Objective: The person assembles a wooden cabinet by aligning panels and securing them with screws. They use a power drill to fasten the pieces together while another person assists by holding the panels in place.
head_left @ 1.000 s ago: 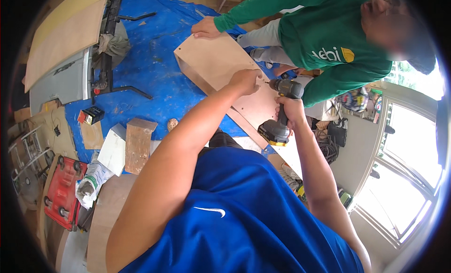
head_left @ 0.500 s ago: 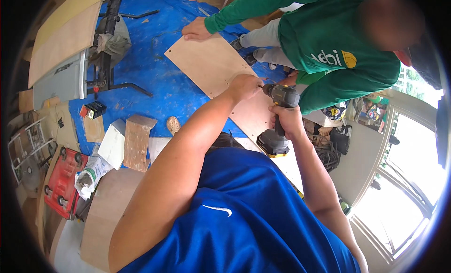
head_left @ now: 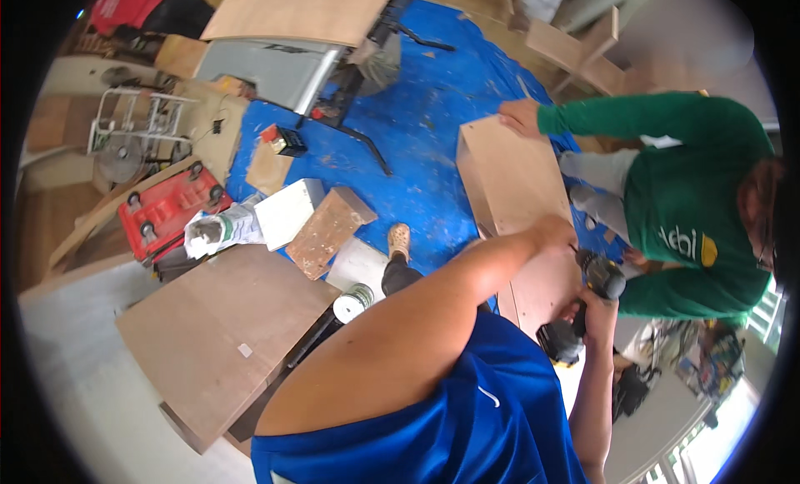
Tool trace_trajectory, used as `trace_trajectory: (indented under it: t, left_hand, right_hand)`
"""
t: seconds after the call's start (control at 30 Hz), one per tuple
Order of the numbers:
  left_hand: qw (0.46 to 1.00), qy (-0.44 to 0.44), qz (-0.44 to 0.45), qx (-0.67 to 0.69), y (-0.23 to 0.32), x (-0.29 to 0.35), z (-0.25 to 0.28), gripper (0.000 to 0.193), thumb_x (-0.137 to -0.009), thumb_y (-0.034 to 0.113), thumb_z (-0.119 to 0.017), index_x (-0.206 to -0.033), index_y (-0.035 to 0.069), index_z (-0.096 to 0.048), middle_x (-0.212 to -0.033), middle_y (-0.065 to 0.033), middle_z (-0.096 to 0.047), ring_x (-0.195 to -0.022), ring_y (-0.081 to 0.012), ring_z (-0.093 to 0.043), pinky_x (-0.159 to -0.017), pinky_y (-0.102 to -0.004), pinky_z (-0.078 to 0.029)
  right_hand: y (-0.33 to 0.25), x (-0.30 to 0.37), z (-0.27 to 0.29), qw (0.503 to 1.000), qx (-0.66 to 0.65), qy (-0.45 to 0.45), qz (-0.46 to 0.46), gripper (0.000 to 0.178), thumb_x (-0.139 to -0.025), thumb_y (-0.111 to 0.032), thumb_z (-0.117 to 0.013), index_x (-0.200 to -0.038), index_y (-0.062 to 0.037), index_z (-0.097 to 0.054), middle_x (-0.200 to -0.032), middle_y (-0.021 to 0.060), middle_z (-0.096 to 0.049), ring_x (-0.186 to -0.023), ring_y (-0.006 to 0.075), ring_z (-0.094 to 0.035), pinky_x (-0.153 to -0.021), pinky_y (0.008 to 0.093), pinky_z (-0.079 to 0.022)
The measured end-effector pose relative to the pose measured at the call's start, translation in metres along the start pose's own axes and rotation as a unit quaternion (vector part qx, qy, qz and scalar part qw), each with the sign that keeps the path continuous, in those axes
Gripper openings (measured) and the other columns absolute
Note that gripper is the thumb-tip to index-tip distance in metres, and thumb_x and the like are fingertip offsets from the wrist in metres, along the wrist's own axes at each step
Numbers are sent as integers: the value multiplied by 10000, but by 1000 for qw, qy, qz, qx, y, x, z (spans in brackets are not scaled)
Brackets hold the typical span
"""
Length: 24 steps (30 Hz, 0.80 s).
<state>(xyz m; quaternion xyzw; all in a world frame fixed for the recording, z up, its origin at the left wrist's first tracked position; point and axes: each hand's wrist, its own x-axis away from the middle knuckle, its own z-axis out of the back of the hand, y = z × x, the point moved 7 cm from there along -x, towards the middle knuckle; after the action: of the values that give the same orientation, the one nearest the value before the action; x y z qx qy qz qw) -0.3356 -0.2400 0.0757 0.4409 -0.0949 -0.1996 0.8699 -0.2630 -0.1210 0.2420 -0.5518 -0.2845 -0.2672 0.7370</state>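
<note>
My right hand [head_left: 597,314] grips a black and yellow cordless drill [head_left: 603,276] by its handle, with the battery toward me. Just ahead of the drill's nose, my left hand [head_left: 553,232] rests over a long plywood piece [head_left: 515,172], its fingers drawn together. Whatever they may hold is too small to make out. A side face shows along the plywood's left edge, so it looks box-like. At its far end lies a co-worker's hand [head_left: 521,117], reaching from a green sleeve [head_left: 600,117].
Blue sheeting [head_left: 417,176] covers the floor, with a folding-leg saw table [head_left: 275,72] at the back. Left of me are a red wheeled dolly [head_left: 171,205], white and brown blocks [head_left: 329,234], a round can [head_left: 350,305] and a large board [head_left: 225,334].
The view has swung left, so the plywood, drill and co-worker appear farther right. Both my hands keep their places at the drill and plywood.
</note>
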Motion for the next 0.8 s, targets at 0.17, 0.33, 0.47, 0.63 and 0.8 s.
trace_trajectory:
  t: [0.17,0.33,0.47,0.63,0.8]
  left_hand:
    - [999,10,8,-44,16,5,10,168,-810,291,-696,-914,182,-771,-916,-109,-723,-942,-327,-689,-819,-475,-534]
    - [998,38,-13,-46,11,0,7,117,-798,207,-641,-784,127,-725,-877,-134,-705,-945,-342,-688,-797,-473,-542]
    - [998,53,-25,-19,23,1,-1,142,-836,164,-586,-826,72,-694,-944,-154,-706,-969,-345,-686,-836,-466,-549]
    - [990,-2,-61,-130,27,-12,-18,207,-902,159,-519,-887,33,-682,-972,-176,-700,-1000,-354,-675,-921,-440,-532]
    - [993,-13,-62,-100,36,-13,-6,315,-945,242,-493,-839,21,-691,-918,-180,-698,-956,-359,-673,-864,-458,-529]
  right_hand:
    - [-5,7,1,1000,17,11,21,15,-809,-1,-589,-809,-10,-577,-537,82,-552,-405,191,-554,-401,328,-476]
    - [2,6,9,997,35,-39,54,113,-846,-11,-662,-922,-18,-579,-595,57,-562,-418,158,-552,-385,307,-464]
    - [-5,31,24,995,15,-8,96,194,-821,4,-693,-992,-21,-606,-715,39,-601,-516,133,-574,-476,287,-472]
    - [8,40,53,993,33,33,110,257,-809,11,-706,-1051,-27,-627,-865,23,-632,-695,115,-599,-615,276,-485]
    - [28,41,71,986,36,40,158,257,-808,11,-693,-1055,-24,-632,-900,25,-637,-741,115,-608,-650,273,-496]
